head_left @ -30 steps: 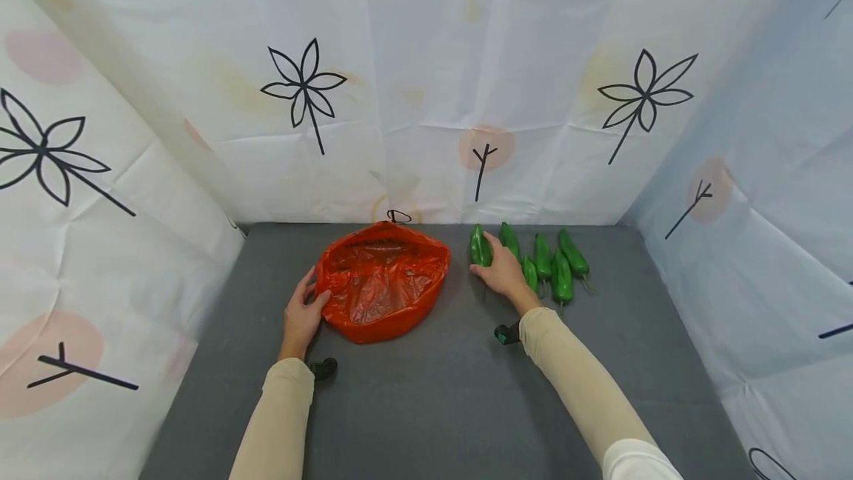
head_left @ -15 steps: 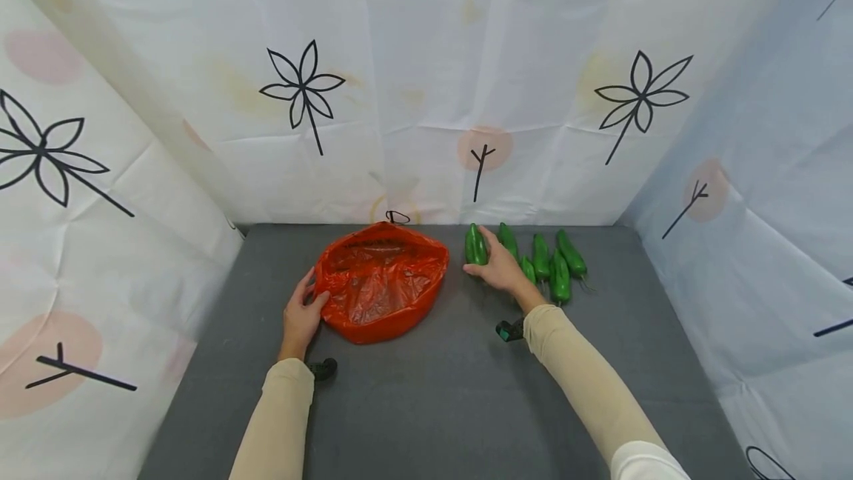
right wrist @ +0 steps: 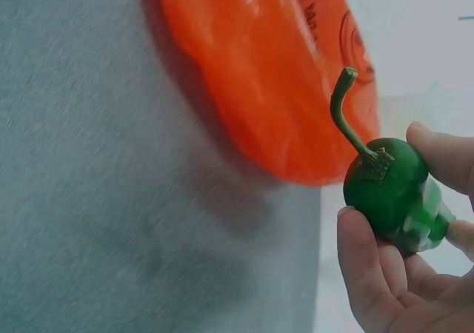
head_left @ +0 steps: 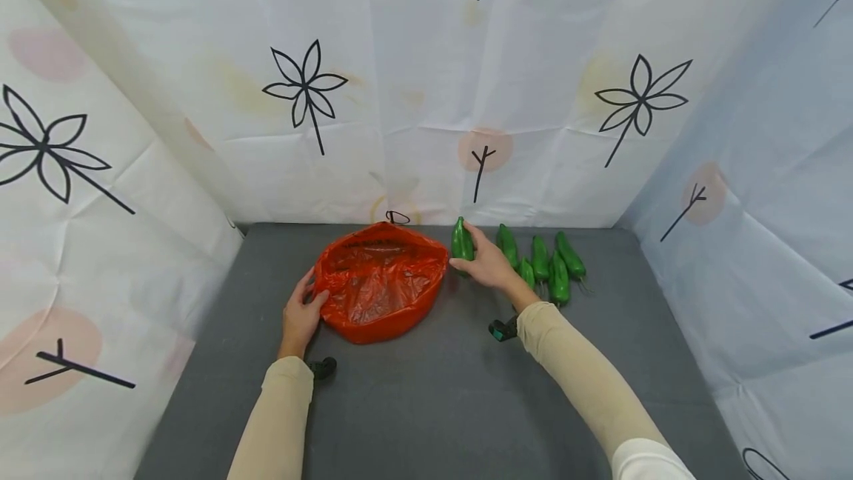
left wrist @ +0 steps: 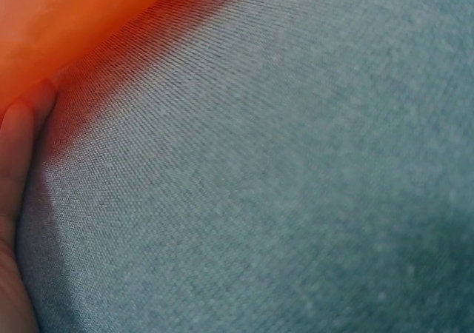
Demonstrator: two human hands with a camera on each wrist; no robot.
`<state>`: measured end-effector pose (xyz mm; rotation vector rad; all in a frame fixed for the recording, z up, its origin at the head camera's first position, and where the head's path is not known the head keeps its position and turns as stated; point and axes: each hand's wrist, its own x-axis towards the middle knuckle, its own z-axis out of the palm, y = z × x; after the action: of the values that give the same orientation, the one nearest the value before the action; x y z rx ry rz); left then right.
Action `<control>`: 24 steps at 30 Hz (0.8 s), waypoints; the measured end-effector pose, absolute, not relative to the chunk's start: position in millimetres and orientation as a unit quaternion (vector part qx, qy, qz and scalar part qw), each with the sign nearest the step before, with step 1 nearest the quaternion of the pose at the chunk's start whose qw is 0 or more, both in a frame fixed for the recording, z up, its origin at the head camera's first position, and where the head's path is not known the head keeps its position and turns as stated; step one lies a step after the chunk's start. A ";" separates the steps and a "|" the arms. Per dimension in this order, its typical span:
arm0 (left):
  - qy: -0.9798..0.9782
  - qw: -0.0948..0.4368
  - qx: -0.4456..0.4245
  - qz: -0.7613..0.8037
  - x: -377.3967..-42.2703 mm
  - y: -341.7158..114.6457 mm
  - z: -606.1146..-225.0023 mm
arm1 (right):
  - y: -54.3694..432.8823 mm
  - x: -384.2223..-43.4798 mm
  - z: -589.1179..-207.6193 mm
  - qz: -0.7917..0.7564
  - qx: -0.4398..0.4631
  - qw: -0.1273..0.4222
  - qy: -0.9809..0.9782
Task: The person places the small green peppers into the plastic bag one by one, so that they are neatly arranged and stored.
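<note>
A red plastic bag (head_left: 380,280) lies spread with its mouth facing up, left of the middle of the grey table. My left hand (head_left: 302,313) holds the bag's left edge, its thumb over the rim. In the left wrist view, digits (left wrist: 16,152) meet the orange-looking plastic. My right hand (head_left: 489,261) grips a green pepper (head_left: 462,239) between thumb and fingers, just right of the bag. The right wrist view shows this pepper's curved stem (right wrist: 344,111) pointing out of the grip, with the bag's side behind it.
Several more green peppers (head_left: 558,284) lie on the table (head_left: 426,406) to the right, partly behind my right hand. White printed cloth (head_left: 413,95) walls off the back and both sides of the table.
My right hand has moved left with the green pepper, away from the other peppers and up to the bag's right edge. The left hand and bag have stayed in place.
</note>
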<state>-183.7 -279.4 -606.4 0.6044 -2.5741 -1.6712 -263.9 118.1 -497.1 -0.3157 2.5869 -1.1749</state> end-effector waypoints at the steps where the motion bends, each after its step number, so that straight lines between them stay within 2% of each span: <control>1: -0.822 0.004 0.193 -0.536 -183.5 -279.8 -606.0 | 116.0 -264.0 -494.7 -0.406 -0.114 0.140 0.896; 16: -0.814 -0.002 0.211 -0.542 -184.8 -275.6 -602.3 | 91.5 -261.8 -469.1 -0.458 -0.144 0.158 0.863; 24: -0.809 -0.008 0.214 -0.548 -182.3 -276.5 -599.3 | 69.0 -264.0 -469.1 -0.464 -0.153 0.165 0.857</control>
<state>-182.3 -276.5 -599.3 0.6748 -2.5530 -1.7310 -264.0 69.0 -469.1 -0.4353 2.4412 -1.3214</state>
